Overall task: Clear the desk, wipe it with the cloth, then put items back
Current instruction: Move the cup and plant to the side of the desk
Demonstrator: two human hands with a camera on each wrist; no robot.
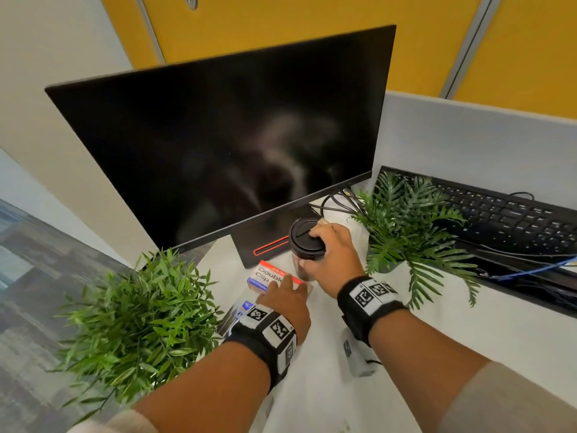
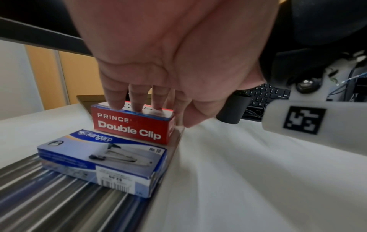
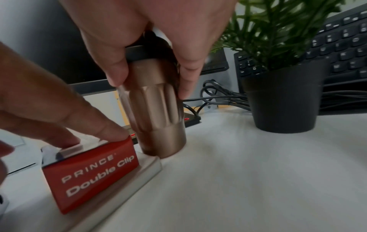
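Observation:
A bronze tumbler (image 1: 304, 237) with a black lid stands on the white desk (image 1: 437, 323) in front of the monitor base. My right hand (image 1: 331, 254) grips it just under the lid, thumb on one side and fingers on the other (image 3: 152, 86). The tumbler (image 3: 155, 109) leans slightly. Just left of it lies a red "Double Clip" box (image 1: 265, 275). My left hand (image 1: 284, 295) rests its fingertips (image 2: 137, 106) on top of the red box (image 2: 131, 127), with the thumb beside the box's end. A blue stapler box (image 2: 103, 160) lies in front of it, and both sit on a flat book (image 3: 139, 175).
A dark monitor (image 1: 218, 145) stands behind the tumbler. A leafy plant (image 1: 137, 314) sits at the desk's left edge and another in a black pot (image 3: 284, 100) to the right. A black keyboard (image 1: 505, 214) leans against the partition, with cables (image 1: 340, 201) nearby.

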